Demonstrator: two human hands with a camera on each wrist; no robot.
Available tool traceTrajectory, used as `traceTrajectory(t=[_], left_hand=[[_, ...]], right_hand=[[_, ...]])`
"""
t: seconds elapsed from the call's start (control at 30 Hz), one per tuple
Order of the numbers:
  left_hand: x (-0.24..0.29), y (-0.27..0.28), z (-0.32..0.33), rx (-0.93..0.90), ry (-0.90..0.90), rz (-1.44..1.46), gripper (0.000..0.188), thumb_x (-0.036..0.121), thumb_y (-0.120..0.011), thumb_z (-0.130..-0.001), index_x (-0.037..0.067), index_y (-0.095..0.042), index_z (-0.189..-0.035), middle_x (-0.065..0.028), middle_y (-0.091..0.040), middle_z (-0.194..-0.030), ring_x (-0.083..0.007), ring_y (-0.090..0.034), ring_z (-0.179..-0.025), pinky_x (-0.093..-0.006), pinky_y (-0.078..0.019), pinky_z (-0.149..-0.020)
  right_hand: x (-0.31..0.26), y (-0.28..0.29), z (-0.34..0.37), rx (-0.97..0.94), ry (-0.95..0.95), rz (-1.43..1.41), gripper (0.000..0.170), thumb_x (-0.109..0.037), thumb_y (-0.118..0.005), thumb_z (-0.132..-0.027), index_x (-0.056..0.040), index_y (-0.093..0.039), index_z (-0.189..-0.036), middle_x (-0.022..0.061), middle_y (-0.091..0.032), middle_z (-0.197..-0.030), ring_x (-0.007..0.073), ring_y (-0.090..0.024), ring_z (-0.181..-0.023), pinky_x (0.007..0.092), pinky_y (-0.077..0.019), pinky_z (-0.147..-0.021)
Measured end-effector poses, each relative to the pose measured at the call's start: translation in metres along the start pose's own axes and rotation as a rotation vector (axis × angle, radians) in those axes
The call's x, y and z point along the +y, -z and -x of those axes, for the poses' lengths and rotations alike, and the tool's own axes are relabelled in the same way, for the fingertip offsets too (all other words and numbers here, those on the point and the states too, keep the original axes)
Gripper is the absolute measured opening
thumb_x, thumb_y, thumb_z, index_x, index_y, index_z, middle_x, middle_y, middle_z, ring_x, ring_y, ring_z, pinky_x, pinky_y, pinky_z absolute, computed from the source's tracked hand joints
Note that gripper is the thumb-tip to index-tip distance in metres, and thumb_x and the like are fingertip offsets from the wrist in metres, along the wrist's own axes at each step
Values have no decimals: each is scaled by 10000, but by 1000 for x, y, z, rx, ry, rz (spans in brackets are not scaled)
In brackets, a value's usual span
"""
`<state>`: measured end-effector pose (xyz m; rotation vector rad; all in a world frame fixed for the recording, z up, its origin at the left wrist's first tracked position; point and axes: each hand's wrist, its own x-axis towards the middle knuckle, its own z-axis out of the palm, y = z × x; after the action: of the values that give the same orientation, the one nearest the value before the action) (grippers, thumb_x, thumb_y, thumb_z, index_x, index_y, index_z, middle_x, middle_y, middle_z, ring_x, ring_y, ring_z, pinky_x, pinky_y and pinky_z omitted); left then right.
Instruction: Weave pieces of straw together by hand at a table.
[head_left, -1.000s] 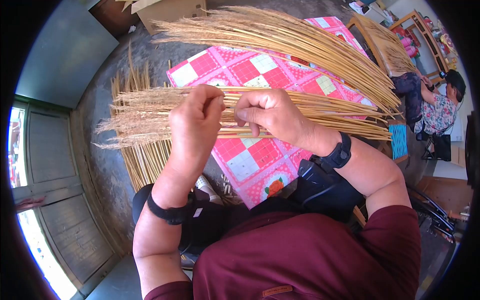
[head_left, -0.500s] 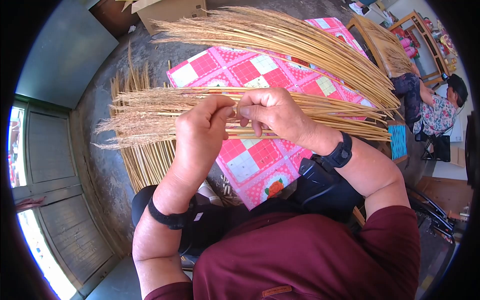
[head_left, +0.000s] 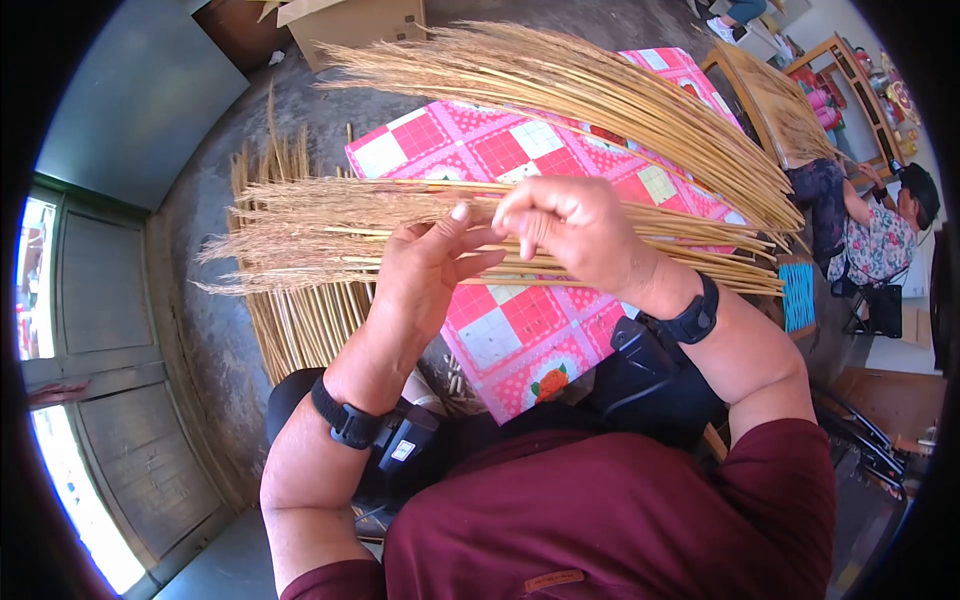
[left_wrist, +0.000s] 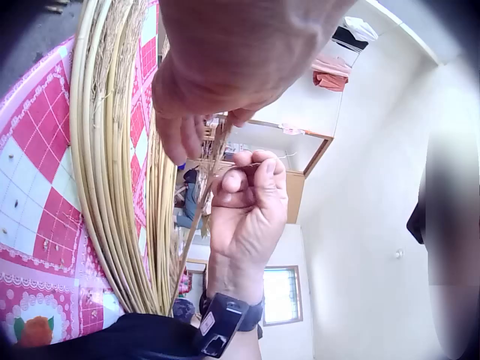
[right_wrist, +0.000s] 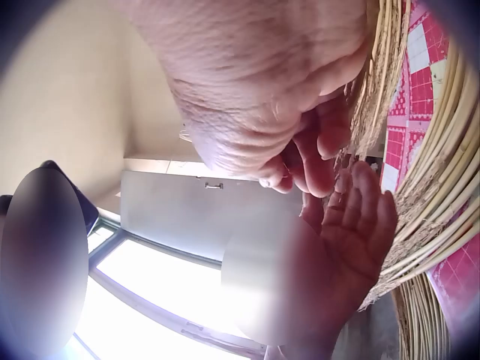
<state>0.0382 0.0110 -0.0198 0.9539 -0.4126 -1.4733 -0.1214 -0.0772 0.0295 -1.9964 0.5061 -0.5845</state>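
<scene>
My left hand (head_left: 425, 265) is held over the grass stalks with its thumb raised and fingers loosely straight, palm facing the other hand. In the right wrist view, the left palm (right_wrist: 356, 225) shows open. Just right of it, my right hand (head_left: 590, 235) has its fingers curled, thumb against the forefinger. The left wrist view shows the right hand (left_wrist: 247, 206) pinching a thin brownish strand (left_wrist: 257, 164) at its fingertips. Below both hands lies a row of long plumed grass stalks (head_left: 660, 225), their feathery heads (head_left: 300, 205) toward the left.
A larger bundle of plumed stalks (head_left: 600, 95) lies across the far side of the pink checked tablecloth (head_left: 500, 325). More stalks (head_left: 305, 325) stretch beneath at the left. A cardboard box (head_left: 355, 30) stands behind; another person (head_left: 880, 230) sits at the right near a wooden-framed board (head_left: 765, 105).
The hands first drew closer until their fingertips nearly met. Since then the left fingers have spread open and its thumb has risen; the right hand has shifted slightly right, still curled.
</scene>
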Motion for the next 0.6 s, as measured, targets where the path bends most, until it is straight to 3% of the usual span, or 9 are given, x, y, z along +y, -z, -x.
traceTrajectory(t=[0.07,0.17,0.2,0.3,0.4,0.5,0.6], left_hand=[[4,1,-2,-41,-20,65,218,126,-545,-923,-47,-571,-1051,-156,-652,-954,-251,-666,-831,-346,-571,-751],[8,-6,-1,-8,-94,121,192,95,-528,-927,-58,-581,-1029,-164,-654,-932,-250,-668,-833,-350,-571,-758],[8,-4,-2,-3,-75,108,182,78,-513,-930,-65,-582,-1020,-170,-656,-920,-252,-669,-826,-346,-571,-758],[12,-1,-4,-11,-106,97,183,85,-509,-933,-61,-577,-1020,-171,-654,-921,-258,-671,-822,-341,-570,-753],[15,0,-3,-50,-130,136,184,86,-503,-934,-67,-578,-1004,-179,-654,-917,-263,-672,-823,-336,-567,-754],[14,1,-6,-60,-124,56,228,128,-467,-952,-56,-564,-1047,-179,-659,-926,-259,-672,-822,-367,-550,-798],[12,-4,-9,-83,-105,68,229,138,-462,-957,-52,-567,-1029,-174,-661,-890,-250,-672,-802,-359,-552,-783]], right_hand=[[-2,-5,1,30,272,181,130,-51,-629,-805,-33,-619,-933,116,-629,-927,255,-627,-787,319,-506,-656],[-16,13,4,174,388,448,183,-67,-642,-790,-43,-616,-970,115,-622,-970,259,-620,-842,341,-501,-692],[-17,25,4,213,476,651,227,-90,-643,-784,-49,-611,-1005,125,-617,-998,273,-616,-841,367,-493,-698],[-24,47,17,155,279,826,199,-121,-617,-828,-49,-609,-1014,135,-628,-939,289,-613,-806,386,-478,-689],[-9,60,35,74,-108,568,175,-146,-592,-867,-37,-600,-1004,140,-632,-840,286,-613,-743,364,-469,-646],[-14,66,45,54,-245,449,166,-165,-595,-880,-22,-599,-963,138,-621,-747,275,-608,-680,339,-462,-621],[-14,69,56,37,-187,460,147,-149,-609,-864,-10,-605,-912,138,-619,-738,260,-601,-646,326,-447,-585]])
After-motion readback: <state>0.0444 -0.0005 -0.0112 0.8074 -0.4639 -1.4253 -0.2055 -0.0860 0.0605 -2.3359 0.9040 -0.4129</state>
